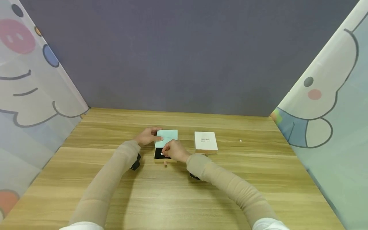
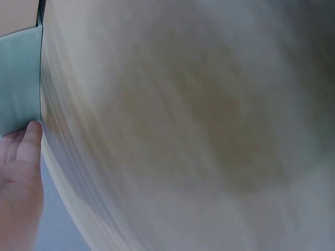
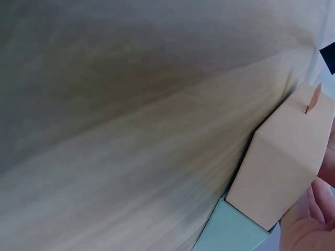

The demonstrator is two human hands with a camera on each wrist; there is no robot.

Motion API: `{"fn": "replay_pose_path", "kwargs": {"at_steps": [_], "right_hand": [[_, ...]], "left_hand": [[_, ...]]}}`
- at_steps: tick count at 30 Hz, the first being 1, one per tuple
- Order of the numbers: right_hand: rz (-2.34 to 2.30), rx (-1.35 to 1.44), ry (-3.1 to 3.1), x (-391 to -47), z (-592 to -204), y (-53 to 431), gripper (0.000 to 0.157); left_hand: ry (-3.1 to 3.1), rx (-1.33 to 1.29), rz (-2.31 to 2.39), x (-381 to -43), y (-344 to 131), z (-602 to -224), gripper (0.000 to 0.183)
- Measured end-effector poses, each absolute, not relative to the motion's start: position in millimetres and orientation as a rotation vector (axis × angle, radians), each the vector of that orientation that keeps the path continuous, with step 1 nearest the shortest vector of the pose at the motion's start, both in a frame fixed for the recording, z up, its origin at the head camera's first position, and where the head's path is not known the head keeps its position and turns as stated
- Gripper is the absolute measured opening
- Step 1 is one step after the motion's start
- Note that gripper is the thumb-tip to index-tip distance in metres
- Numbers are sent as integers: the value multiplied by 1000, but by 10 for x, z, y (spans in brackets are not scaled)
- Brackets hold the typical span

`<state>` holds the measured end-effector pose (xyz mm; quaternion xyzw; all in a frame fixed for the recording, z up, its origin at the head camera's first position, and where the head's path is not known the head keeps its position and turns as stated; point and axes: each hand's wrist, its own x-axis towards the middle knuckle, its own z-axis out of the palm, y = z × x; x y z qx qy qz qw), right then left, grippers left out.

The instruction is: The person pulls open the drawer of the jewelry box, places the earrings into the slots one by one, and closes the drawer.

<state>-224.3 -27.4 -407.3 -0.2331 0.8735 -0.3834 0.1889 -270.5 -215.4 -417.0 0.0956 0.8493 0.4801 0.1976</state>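
A mint-green jewelry box (image 1: pixel 169 135) lies on the table with its drawer (image 1: pixel 157 161) pulled out toward me, showing a black lining. My left hand (image 1: pixel 147 136) holds the box's sleeve at its left side, the thumb on top. In the left wrist view, fingers (image 2: pixel 30 142) touch the mint sleeve's edge. Over the drawer, my right hand (image 1: pixel 176 151) pinches a small shiny white stud (image 1: pixel 162 153) at the black lining; whether it touches the lining I cannot tell. The right wrist view has the drawer's tan outside (image 3: pixel 277 167) beside my fingers, the stud hidden.
Right of the mint box stands a white box (image 1: pixel 205 141) with dark lettering and a small front tab. Farther right, another small shiny piece (image 1: pixel 240 140) lies on the wooden table (image 1: pixel 161 201). A grey partition (image 1: pixel 178 57) rises behind, with cartoon-printed sheets at both sides.
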Motion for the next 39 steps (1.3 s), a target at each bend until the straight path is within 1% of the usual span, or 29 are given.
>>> {"fn": "replay_pose_path", "kwargs": {"at_steps": [3,12,22,33,39], "right_hand": [[-1070,-643,2481,-2236,-4077,-259,10],[-1075,-685,2594,-2204,-4138,-270,6],[-1005,-670,2674,-2175,-4081,-306,7],[-865,-814,2689,-2156,-4075,-317,10],[-895,-816,2734,-2148,-4081,-317,10]], "left_hand": [[2379,280,1335,-2750,-2159,-4243,65],[2364,275,1371,-2742,-2155,-4251,64],[2367,237,1348,-2736,-2163,-4224,64],[2380,241,1342,-2729,-2171,-4196,64],[2388,251,1329,-2730,-2177,-4210,65]]}}
